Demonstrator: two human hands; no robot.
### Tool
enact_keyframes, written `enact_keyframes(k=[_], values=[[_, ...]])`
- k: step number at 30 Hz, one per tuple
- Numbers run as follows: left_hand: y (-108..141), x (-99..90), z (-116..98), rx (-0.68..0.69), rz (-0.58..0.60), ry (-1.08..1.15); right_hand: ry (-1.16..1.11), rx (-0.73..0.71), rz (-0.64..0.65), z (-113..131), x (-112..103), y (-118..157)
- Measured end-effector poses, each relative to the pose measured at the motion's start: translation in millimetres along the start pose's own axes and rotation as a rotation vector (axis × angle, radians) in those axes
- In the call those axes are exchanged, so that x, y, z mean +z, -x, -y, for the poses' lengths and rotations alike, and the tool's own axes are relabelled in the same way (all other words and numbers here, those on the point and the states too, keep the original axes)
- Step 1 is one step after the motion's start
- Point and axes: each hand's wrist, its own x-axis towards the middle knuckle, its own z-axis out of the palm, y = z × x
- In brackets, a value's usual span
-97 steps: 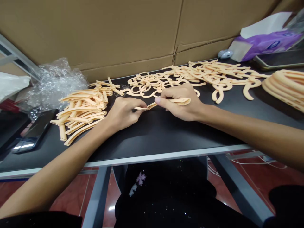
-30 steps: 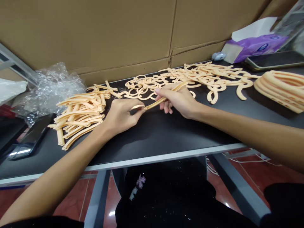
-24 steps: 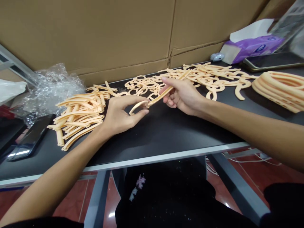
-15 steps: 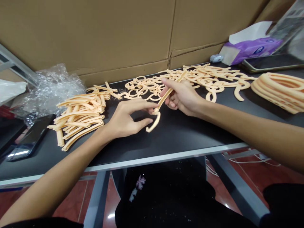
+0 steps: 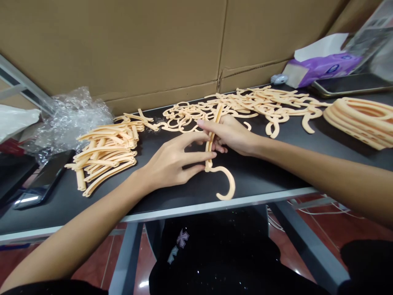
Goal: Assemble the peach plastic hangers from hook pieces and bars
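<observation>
Between my hands is a cream plastic hanger arm [image 5: 210,143], a narrow grooved strip held nearly upright over the table. A curved hanger hook [image 5: 231,183] sits at its near end and points to the right. My right hand [image 5: 235,133] is closed around the strip's upper part, its thumb along the left side. My left hand [image 5: 175,159] has its fingers and thumb on the lower part, close to the hook's joint. Left of my left hand lies a stack of similar hanger arms [image 5: 107,153]. Beyond my hands, loose hooks [image 5: 184,116] are heaped.
More cream hanger parts [image 5: 260,102] spread toward the back right. Stacked cream oval frames [image 5: 362,123] stand at the right. Clear plastic wrap [image 5: 73,119] and a phone [image 5: 46,180] are at left; a purple tissue pack [image 5: 328,67] and another phone [image 5: 353,84] lie back right. Cardboard [image 5: 123,49] walls the back.
The strip has turned more upright, and its hook has swung from pointing down-left to curving out to the right. My left hand has shifted slightly right, my right hand slightly left and down.
</observation>
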Motion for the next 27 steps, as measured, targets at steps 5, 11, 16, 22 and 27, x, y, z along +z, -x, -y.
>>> enact_keyframes(k=[5,11,16,22,27], values=[[-3,1.0,-3,0.069,-0.008,-0.083,-0.023,-0.016,0.035,-1,0,-1],[-6,-2.4,-4,0.089,-0.032,-0.204,-0.002,-0.057,0.117,-4,-2,-4],[-7,-4.4,-3,0.091,-0.034,-0.231,0.017,-0.102,0.146,-8,-3,-4],[-5,-3.0,3,0.1,-0.099,-0.296,0.109,-0.125,0.131,-9,-2,-5],[-3,-7.0,7,0.07,-0.122,-0.392,0.196,-0.166,0.088,-10,-1,-2]])
